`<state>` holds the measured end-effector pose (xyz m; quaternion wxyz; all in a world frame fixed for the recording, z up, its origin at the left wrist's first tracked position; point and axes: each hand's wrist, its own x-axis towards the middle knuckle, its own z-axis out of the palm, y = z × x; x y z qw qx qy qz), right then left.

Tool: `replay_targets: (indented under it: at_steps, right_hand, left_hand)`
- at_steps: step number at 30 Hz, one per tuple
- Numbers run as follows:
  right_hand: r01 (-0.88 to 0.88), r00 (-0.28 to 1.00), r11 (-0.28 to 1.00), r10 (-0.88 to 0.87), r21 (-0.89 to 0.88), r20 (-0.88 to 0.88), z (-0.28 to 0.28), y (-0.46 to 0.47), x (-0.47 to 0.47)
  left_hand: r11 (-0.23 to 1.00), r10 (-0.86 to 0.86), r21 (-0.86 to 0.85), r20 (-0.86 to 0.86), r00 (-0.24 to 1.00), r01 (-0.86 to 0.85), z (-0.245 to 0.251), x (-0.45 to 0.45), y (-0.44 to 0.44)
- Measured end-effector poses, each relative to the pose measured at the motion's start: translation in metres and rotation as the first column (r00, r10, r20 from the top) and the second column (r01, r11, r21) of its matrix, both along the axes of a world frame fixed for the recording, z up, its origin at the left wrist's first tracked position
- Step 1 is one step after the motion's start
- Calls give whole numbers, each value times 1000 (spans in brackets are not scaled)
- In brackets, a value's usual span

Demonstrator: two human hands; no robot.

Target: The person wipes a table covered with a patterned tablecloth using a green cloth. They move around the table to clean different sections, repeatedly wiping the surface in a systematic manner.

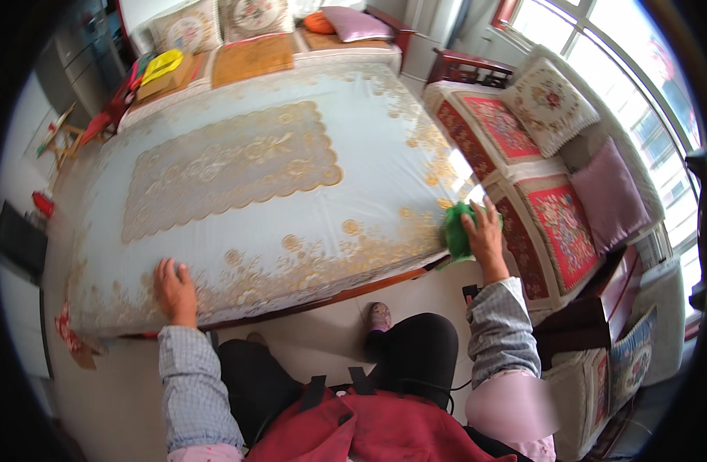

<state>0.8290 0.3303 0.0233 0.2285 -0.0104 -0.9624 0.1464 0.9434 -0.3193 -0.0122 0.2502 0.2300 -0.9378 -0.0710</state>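
A large table is covered by a pale blue tablecloth (376,156) with gold flowers, glossy on top. My right hand (485,234) presses a green cloth (458,232) onto the table's near right corner; part of the cloth hangs at the edge. Near the front edge on the left, my left hand (174,289) rests on the tablecloth with its fingers a little apart and nothing in it. A scalloped lace pattern (232,167) lies at the middle of the table.
A sofa with red floral seat covers (561,228) stands close along the right side. Behind the table is another sofa with a tan mat (252,60), cushions and a yellow item (162,66). A red patterned thing (67,329) hangs at the near left corner.
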Motion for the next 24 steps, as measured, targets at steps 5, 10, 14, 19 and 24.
replay_targets:
  at_steps: [5,10,14,19,24]
  right_hand:
    - [-96,995,971,86,218,52,-18,-121,12]
    - [-593,800,798,599,103,-29,-7,-249,72]
    - [-793,609,607,789,54,83,-15,-245,62]
    - [-590,808,792,581,158,100,-24,-108,-43]
    - [-147,871,983,75,111,486,-9,-11,-89]
  left_hand:
    - [1000,11,-14,-16,1000,-11,0,1,1]
    - [1000,18,12,-19,1000,-18,4,1,5]
    - [1000,10,26,-25,1000,-9,5,2,6]
    - [999,45,17,34,998,-46,8,1,9]
    - [997,74,-11,56,996,-73,10,0,14]
